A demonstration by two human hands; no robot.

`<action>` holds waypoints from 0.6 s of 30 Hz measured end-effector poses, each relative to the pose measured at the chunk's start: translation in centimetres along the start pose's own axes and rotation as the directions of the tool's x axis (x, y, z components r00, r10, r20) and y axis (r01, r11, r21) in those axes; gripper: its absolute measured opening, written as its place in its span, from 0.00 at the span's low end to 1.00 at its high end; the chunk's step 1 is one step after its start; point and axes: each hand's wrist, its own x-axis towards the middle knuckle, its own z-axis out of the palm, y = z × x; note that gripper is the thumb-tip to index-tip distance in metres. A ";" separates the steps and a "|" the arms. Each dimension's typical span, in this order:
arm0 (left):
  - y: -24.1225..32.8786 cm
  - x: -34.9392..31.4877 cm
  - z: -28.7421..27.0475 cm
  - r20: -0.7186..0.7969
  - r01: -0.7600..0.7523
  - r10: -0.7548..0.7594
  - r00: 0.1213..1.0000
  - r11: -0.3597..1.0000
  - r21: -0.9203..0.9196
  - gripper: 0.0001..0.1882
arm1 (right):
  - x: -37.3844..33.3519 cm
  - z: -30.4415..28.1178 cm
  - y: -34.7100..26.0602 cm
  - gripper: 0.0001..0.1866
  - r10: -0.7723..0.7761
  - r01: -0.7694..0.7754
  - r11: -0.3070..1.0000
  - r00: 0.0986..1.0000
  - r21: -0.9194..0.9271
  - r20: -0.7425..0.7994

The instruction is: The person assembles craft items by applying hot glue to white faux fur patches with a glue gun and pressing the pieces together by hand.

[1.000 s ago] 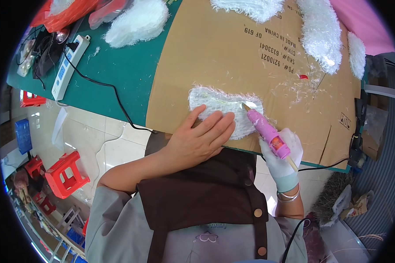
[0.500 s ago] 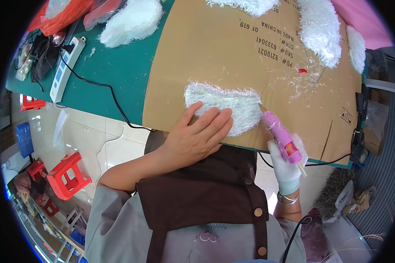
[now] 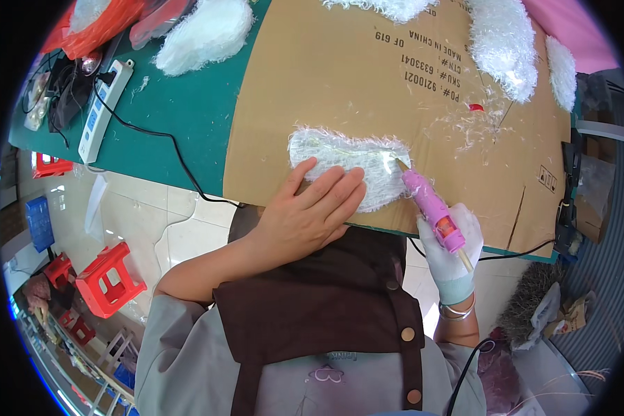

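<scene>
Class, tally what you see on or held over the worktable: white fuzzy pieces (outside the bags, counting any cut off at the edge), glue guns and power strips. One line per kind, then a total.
White fuzzy pieces: 5
Glue guns: 1
Power strips: 1
Total: 7
</scene>
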 end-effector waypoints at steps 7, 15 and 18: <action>0.0 0.0 0.1 0.018 0.005 -0.005 1.000 1.000 -0.008 0.35 | -1.3 -0.3 0.5 0.15 -0.005 0.005 1.000 1.000 -0.010 0.001; 0.0 0.0 -0.3 0.032 0.007 -0.007 0.999 1.000 -0.013 0.36 | -3.3 -0.4 -0.1 0.11 0.027 -0.028 0.989 1.000 0.144 0.011; 0.1 0.2 -0.7 0.029 0.013 -0.012 1.000 0.998 -0.054 0.34 | -3.4 -0.3 -0.3 0.10 0.073 -0.064 0.983 0.996 0.172 -0.046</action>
